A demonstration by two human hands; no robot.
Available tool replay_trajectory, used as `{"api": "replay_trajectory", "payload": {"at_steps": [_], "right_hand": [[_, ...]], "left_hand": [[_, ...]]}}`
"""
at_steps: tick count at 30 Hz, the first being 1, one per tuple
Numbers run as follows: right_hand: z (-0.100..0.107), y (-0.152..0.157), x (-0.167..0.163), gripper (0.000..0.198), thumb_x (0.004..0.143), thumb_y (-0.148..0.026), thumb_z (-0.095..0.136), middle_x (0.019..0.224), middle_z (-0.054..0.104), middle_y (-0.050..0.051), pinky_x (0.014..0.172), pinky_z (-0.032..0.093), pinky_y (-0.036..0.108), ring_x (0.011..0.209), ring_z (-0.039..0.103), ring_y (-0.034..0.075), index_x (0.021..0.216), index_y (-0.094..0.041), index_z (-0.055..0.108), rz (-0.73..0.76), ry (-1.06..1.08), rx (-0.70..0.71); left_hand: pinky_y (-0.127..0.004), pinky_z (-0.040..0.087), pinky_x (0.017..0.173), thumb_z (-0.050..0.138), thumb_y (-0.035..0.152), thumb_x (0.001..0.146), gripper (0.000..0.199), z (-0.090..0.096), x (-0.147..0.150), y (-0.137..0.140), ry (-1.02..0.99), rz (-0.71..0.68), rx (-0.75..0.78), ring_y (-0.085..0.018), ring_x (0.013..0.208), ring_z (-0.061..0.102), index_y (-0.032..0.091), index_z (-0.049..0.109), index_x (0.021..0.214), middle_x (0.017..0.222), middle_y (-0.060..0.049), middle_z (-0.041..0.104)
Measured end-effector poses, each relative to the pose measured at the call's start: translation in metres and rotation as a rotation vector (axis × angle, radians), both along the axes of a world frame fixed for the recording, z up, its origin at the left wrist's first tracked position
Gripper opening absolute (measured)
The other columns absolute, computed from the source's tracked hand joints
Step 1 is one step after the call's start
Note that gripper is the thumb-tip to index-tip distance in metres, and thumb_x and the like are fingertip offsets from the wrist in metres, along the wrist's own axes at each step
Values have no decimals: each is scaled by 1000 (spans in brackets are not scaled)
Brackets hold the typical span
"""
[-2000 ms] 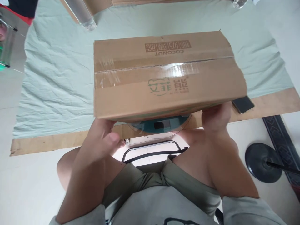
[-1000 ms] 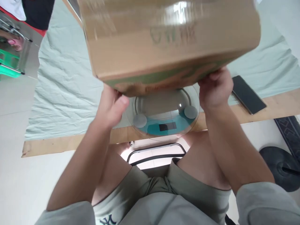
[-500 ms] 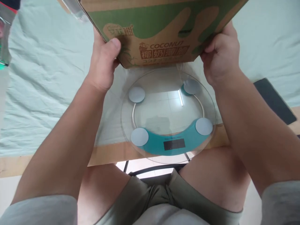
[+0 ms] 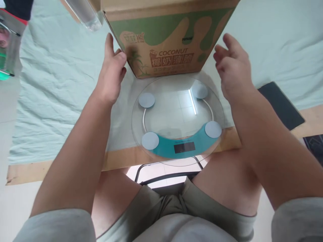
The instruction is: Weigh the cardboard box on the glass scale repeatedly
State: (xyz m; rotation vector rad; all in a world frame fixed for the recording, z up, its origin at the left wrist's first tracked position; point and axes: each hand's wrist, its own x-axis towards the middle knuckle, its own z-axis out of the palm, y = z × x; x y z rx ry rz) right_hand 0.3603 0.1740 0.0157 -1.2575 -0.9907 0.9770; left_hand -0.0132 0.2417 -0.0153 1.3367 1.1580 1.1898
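A brown and green cardboard box [image 4: 171, 43] marked "COCONUT" stands at the far side of a round glass scale [image 4: 171, 114] with a teal display strip. Whether its bottom rests on the glass rim or just behind it, I cannot tell. Beside the box's left edge is my left hand [image 4: 112, 70], its fingers apart and its thumb close to the cardboard. My right hand [image 4: 233, 67] is off the right side, with a gap between it and the box, fingers spread and holding nothing. The scale's dark display shows no readable number.
A pale green cloth [image 4: 55, 94] covers the table, whose wooden front edge [image 4: 32, 171] shows under the scale. A dark flat tablet-like object [image 4: 282, 106] lies at the right. Behind the box's left side is a clear plastic container [image 4: 85, 13]. A metal-framed rack [image 4: 10, 43] stands far left.
Both hands have let go of the box and moved slightly apart from it. The box now stands by itself, and more of the clear container behind it shows.
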Motion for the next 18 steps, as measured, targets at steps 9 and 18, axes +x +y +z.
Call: {"api": "replay_trajectory", "payload": {"at_steps": [9,18], "right_hand": [[21,-117,-8,24,66,-44,50,60,24,-4,49,23,25,51,27,7,67,-21,50,-367,140,87],[10,-108,-26,43,56,-28,56,49,8,-6,48,4,24,44,13,0,47,-20,14,-431,-9,168]], "left_hand": [[-32,50,76,66,43,70,39,54,17,-172,-259,483,137,-23,101,67,23,53,102,98,-5,64],[-31,10,55,73,8,68,56,20,14,-168,72,510,56,-6,57,13,21,19,63,62,6,17]]}}
